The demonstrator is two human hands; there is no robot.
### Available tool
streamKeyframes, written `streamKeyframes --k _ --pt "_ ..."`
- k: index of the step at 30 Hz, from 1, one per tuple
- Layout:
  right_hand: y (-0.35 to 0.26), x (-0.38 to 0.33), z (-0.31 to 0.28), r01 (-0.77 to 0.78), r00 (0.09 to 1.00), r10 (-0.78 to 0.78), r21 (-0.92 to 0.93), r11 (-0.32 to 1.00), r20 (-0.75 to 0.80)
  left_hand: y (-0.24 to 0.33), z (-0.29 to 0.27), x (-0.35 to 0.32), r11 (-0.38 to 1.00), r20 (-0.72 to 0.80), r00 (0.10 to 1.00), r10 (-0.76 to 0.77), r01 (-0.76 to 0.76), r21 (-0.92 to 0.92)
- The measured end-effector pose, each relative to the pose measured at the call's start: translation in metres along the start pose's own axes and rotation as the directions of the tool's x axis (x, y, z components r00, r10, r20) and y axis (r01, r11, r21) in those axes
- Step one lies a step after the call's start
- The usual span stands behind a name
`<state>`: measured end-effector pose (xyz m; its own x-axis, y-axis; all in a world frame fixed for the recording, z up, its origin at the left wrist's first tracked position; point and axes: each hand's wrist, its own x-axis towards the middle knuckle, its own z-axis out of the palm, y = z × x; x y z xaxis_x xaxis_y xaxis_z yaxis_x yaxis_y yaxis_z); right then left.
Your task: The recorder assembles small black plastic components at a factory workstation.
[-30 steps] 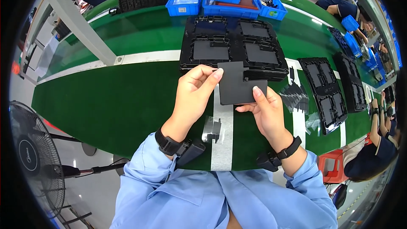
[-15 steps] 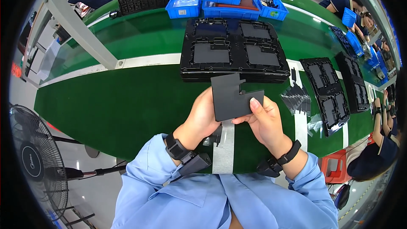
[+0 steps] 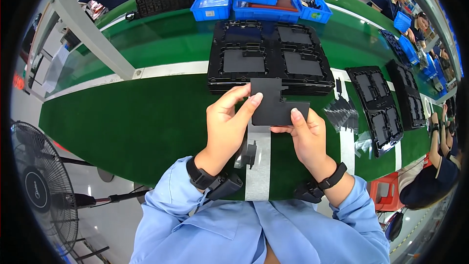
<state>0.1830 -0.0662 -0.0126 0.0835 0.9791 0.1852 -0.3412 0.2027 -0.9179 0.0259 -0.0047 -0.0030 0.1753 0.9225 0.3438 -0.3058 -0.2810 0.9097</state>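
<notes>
A flat, dark L-shaped plate [image 3: 268, 105] is held up between both hands over the green work surface. My left hand [image 3: 228, 120] pinches its left edge, thumb on the face. At the lower right part, my right hand [image 3: 307, 137] grips it with the thumb on top and fingers beneath. Just beyond stands a stack of black trays [image 3: 269, 79], whose top tray has similar dark plates in its recesses. Beside my left wrist, a small black piece on clear film [image 3: 251, 154] lies by a white tape strip [image 3: 259, 181].
Thin black strips on clear film [image 3: 342, 115] lie to the right, beside more black trays [image 3: 375, 102]. Blue bins [image 3: 266, 12] stand at the back. A grey metal post [image 3: 93, 32] rises at left, near a fan [image 3: 41, 186]. Other people sit around the tables.
My left hand has moved up and brought its thumb onto the plate's face. The plate has shifted slightly away from me and to the right, and is now more level.
</notes>
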Motion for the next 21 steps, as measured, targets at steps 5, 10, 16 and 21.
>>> streamKeyframes --k 5,10,16,21 --pt "-0.003 0.004 -0.001 -0.048 0.999 0.047 0.043 0.998 0.008 0.006 -0.005 0.005 0.961 0.124 0.976 -0.181 0.202 -0.19" --pt "0.0 0.0 0.005 -0.062 0.998 0.062 0.006 0.998 -0.006 0.008 0.008 0.0 0.964 0.126 0.981 -0.148 0.171 -0.206" --pt "-0.003 -0.005 0.003 -0.175 0.953 0.243 -0.321 0.931 0.183 0.008 0.009 -0.003 0.957 0.116 0.979 -0.169 0.191 -0.217" --pt "-0.022 0.006 -0.01 0.236 0.962 -0.104 -0.572 0.785 0.254 0.005 0.007 -0.003 0.944 0.129 0.964 -0.232 0.255 -0.211"
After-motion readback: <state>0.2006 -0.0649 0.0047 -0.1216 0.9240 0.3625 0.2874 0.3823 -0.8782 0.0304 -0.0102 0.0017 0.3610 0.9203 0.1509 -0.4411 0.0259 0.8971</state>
